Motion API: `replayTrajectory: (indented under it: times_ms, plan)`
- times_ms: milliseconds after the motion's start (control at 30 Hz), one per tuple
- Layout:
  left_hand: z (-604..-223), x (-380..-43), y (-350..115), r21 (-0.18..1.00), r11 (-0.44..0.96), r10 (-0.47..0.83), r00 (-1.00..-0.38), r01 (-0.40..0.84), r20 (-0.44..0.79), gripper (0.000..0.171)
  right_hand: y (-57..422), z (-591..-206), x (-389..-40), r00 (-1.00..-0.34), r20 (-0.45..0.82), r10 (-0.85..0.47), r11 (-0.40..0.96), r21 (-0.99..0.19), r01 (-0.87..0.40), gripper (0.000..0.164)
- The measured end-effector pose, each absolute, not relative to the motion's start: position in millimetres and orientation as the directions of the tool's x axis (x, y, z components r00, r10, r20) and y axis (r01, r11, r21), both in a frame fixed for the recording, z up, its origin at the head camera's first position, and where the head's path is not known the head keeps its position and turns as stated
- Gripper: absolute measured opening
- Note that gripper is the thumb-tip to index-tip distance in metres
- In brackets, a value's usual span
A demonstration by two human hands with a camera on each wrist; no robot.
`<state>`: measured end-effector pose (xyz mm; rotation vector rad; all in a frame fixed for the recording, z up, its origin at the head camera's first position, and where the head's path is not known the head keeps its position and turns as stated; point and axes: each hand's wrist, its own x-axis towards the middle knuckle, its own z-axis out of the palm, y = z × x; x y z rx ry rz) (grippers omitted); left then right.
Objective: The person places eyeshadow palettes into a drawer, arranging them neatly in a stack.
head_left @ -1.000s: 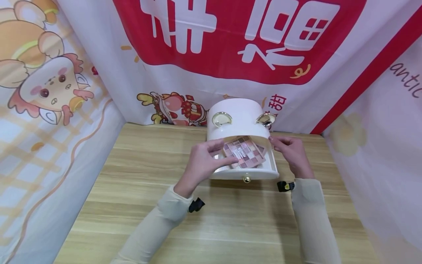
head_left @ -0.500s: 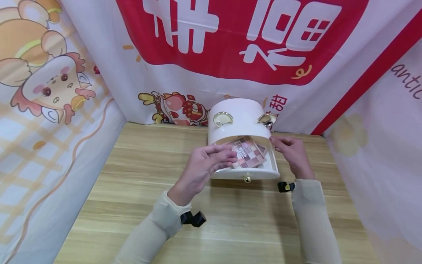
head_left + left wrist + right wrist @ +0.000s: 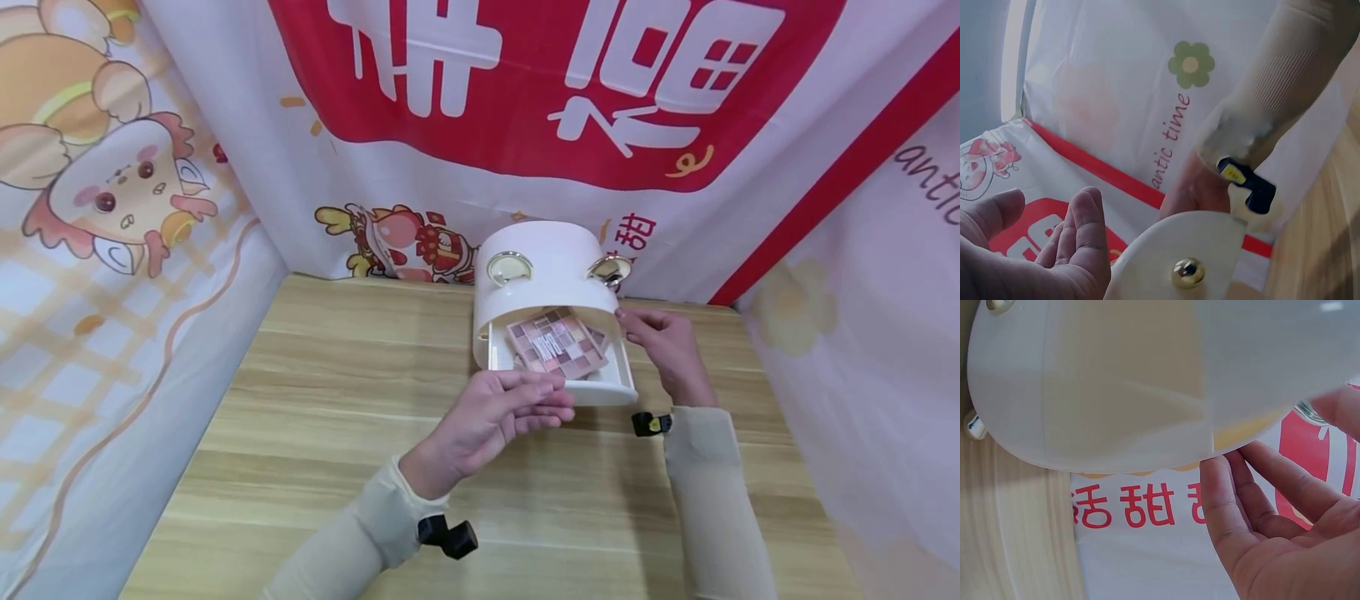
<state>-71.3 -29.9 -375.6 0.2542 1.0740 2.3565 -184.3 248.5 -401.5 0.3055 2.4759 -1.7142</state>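
Note:
A white storage box (image 3: 536, 250) with gold ring-shaped fittings stands against the back curtain, its drawer (image 3: 619, 363) pulled out. Inside lies a pink eyeshadow palette (image 3: 557, 343), tilted over another partly hidden item. My left hand (image 3: 504, 415) is in front of the drawer's left side, holding nothing, its fingers loosely bent. In the left wrist view the gold knob (image 3: 1188, 273) shows beside that hand, not gripped. My right hand (image 3: 671, 350) rests its fingertips on the box's right side. From the right wrist, those fingers (image 3: 1221, 506) look fairly straight against the box's edge.
The box sits at the back of a wood-grain table (image 3: 337, 400). A printed white and red curtain (image 3: 420, 154) hangs directly behind it, and fabric walls stand on both sides. Each wrist carries a small black camera (image 3: 651, 423).
My left hand has withdrawn from above the palette and moved down to the drawer's front, uncovering the palette and covering the knob in the head view. The right hand stays put.

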Motion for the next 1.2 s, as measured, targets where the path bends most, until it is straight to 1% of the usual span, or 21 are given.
replayTrajectory:
  times_ms: [100, 300, 500, 667, 733, 967, 1200]
  plan:
    - [-380, -67, -27, 0.719, -0.545, 0.561, -0.825, -0.431, -0.069, 0.038, 249, -400, -184, -0.971, -0.216, 0.102, 0.339, -0.910, 0.238, 0.070]
    - [-390, -63, -22, 0.686, -0.525, 0.586, -0.798, -0.504, -0.138, 0.044, 248, -398, -183, -0.974, -0.208, 0.093, 0.340, -0.913, 0.227, 0.069]
    - [-409, -53, -15, 0.626, -0.528, 0.594, -0.776, -0.574, -0.212, 0.042, 248, -402, -181, -0.968, -0.229, 0.103, 0.345, -0.905, 0.250, 0.070]
    - [-426, -52, -7, 0.557, -0.553, 0.590, -0.763, -0.620, -0.264, 0.033, 246, -400, -184, -0.968, -0.226, 0.108, 0.346, -0.905, 0.250, 0.071]
    - [-431, -54, -5, 0.544, -0.557, 0.580, -0.762, -0.628, -0.287, 0.030, 245, -400, -184, -0.969, -0.225, 0.106, 0.347, -0.905, 0.248, 0.070]
    - [-443, -61, 1, 0.501, -0.565, 0.562, -0.750, -0.655, -0.348, 0.031, 247, -399, -183, -0.971, -0.220, 0.098, 0.352, -0.905, 0.241, 0.070]
    - [-450, -66, 6, 0.481, -0.584, 0.544, -0.755, -0.654, -0.367, 0.026, 247, -401, -183, -0.971, -0.216, 0.101, 0.352, -0.905, 0.238, 0.071]
